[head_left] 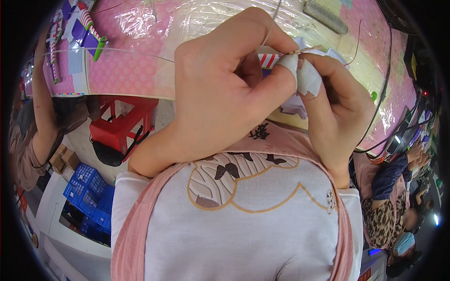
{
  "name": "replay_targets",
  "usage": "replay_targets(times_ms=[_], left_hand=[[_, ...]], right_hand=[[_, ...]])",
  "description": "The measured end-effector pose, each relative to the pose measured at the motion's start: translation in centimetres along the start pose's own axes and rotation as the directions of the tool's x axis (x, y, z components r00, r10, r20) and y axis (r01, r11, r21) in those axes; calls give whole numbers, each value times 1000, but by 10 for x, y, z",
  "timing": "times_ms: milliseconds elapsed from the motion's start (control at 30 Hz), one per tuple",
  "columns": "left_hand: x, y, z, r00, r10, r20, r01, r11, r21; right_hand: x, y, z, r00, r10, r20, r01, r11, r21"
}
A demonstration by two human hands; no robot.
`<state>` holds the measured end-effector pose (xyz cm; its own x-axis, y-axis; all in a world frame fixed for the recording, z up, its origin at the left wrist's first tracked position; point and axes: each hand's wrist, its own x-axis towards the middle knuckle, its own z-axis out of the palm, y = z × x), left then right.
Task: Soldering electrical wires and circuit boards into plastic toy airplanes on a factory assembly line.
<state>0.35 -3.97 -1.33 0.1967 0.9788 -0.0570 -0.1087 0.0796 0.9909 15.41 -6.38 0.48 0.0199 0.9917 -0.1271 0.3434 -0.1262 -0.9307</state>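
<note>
In the head view, both hands meet above the table's edge, fingertips nearly touching. The left hand (220,89) pinches a thin wire (310,48) between thumb and forefinger; the right hand (340,96) grips it just beside, thumb against forefinger. White wraps (309,77) cover the thumb tips. The wire's free end sticks out past the fingertips.

Under and behind the hands lies a purple-and-white plastic part (294,108) with a red-and-white striped piece (268,61), mostly hidden.

The wire handling looks to be midway: the strand is in the fingers and its end is loose, so this stage seems unfinished. Whether any strands are joined cannot be told, since the fingers cover the spot. At the upper left, a similar striped purple piece with a green tip (89,35) lies apart; how complete it is cannot be told.
</note>
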Motion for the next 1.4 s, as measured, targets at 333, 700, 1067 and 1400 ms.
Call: replay_targets(times_ms=[333,700,1067,1400], left_hand=[[12,20,-6,989,1,150,-41,963,268],[13,18,-10,973,-9,229,-75,931,356],[15,14,-5,912,338,233,-410,780,473],[22,12,-10,879,319,355,-466,734,495]], right_hand=[[2,-5,-3,991,131,0,-130,980,148],[2,1,4,986,134,-95,-96,940,328],[0,14,-1,995,-53,-83,64,989,135],[5,-7,-13,968,248,47,-253,945,209]])
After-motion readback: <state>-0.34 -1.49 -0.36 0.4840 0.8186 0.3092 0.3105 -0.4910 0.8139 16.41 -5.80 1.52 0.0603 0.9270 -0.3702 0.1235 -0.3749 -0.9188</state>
